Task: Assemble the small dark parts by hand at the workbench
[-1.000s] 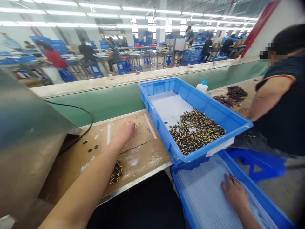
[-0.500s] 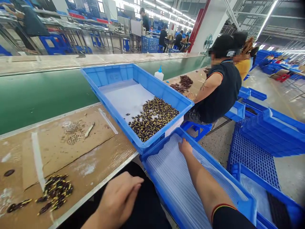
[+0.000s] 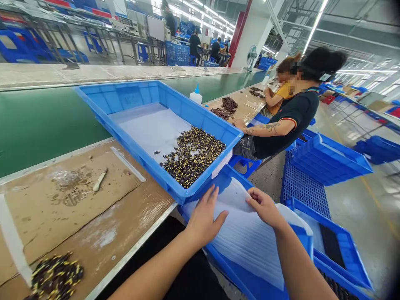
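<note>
My right hand (image 3: 264, 206) pinches the upper edge of a thin white sheet (image 3: 240, 233) in the lower blue tray (image 3: 301, 246), lifting part of it. Over the same sheet's left side, my left hand (image 3: 206, 216) is spread with fingers apart and thumb out. Just beyond it, the upper blue tray (image 3: 125, 148) rests on the bench, with a white liner (image 3: 146, 125) and a heap of small dark and yellow pieces (image 3: 193, 154) at its near right end.
A cardboard-covered bench (image 3: 125, 216) at left bears another pile of dark and yellow pieces (image 3: 58, 275) and a small pale tool (image 3: 100, 180). A white bottle (image 3: 196, 96) stands behind the tray. A seated person (image 3: 296, 112) is at right, near stacked blue trays (image 3: 331, 158).
My left hand has moved right from over my lap to the lower tray and opened. My right hand has raised the sheet's edge. The view has turned slightly right.
</note>
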Action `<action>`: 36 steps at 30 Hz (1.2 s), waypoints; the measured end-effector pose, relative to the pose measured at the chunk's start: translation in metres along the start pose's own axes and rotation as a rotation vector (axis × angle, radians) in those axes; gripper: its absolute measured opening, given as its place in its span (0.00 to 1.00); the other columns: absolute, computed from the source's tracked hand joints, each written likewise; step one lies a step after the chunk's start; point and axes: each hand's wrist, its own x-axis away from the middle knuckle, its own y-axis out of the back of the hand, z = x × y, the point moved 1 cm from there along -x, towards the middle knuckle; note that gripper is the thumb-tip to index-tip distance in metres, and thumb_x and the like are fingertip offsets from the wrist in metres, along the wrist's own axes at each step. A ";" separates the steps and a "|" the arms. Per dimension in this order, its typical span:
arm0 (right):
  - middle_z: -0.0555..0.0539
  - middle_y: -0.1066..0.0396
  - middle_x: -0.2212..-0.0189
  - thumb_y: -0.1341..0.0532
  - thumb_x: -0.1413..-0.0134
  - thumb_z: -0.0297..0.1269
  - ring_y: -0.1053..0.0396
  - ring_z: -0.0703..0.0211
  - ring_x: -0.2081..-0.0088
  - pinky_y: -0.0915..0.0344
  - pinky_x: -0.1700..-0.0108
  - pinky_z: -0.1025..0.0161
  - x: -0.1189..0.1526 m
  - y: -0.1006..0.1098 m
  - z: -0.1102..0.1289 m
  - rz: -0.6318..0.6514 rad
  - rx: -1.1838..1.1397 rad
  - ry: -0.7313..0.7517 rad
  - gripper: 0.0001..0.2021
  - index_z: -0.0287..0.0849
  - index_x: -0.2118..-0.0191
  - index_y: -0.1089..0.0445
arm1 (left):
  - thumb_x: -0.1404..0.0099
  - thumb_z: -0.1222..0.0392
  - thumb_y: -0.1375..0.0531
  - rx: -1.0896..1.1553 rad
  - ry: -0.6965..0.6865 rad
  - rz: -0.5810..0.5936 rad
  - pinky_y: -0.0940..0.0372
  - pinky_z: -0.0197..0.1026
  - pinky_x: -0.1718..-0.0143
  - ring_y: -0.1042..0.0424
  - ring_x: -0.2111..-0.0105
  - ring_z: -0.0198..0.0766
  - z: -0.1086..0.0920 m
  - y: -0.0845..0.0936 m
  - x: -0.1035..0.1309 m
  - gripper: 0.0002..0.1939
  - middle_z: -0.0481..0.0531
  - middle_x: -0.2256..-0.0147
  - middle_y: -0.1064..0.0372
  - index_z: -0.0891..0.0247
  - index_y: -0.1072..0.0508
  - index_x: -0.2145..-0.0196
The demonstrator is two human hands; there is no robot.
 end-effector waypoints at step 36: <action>0.51 0.33 0.73 0.41 0.34 0.48 0.39 0.64 0.71 0.42 0.68 0.66 0.020 -0.017 0.148 0.216 -0.133 0.264 0.18 0.38 0.67 0.27 | 0.34 0.42 0.37 0.821 0.139 0.245 0.45 0.35 0.73 0.40 0.74 0.32 -0.038 0.039 0.008 0.25 0.51 0.75 0.35 0.71 0.27 0.71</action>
